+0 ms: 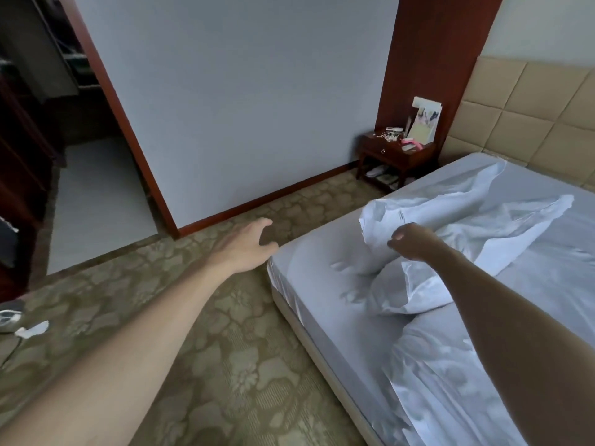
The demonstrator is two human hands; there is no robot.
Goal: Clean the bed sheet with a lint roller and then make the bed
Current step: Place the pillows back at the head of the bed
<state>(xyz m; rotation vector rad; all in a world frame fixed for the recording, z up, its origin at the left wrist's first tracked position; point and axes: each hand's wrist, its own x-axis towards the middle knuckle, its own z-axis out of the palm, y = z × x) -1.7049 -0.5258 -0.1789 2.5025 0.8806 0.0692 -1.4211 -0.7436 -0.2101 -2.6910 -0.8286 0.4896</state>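
White bedding heaped on the pale fitted bed sheet [309, 265]: a pillow [402, 294] near the sheet's left edge, and a crumpled white cloth [476, 210] bunched up behind it, trailing toward the padded headboard [531, 123].

Left hand [248, 243]: open, fingers spread and a little bent, holding nothing, out over the patterned carpet [225, 349] just off the corner of the sheet.

Right hand [413, 241]: above the crumpled cloth, fingers curled downward. Cannot tell whether pinching fabric or only poised over it.

No lint roller in view, neither in a hand nor on the sheet. Clutter on the nightstand [396, 154] too small to identify.

Judged from this, early in the task: clearing the loose bedding to bare the sheet for rolling.

Next move, probably: take a firm two-handed hold of pillow and cloth, lift them clear of the sheet, set them aside, then fetch the roller. Soft, loose fabric, so likely to sag and drag unless gathered well.
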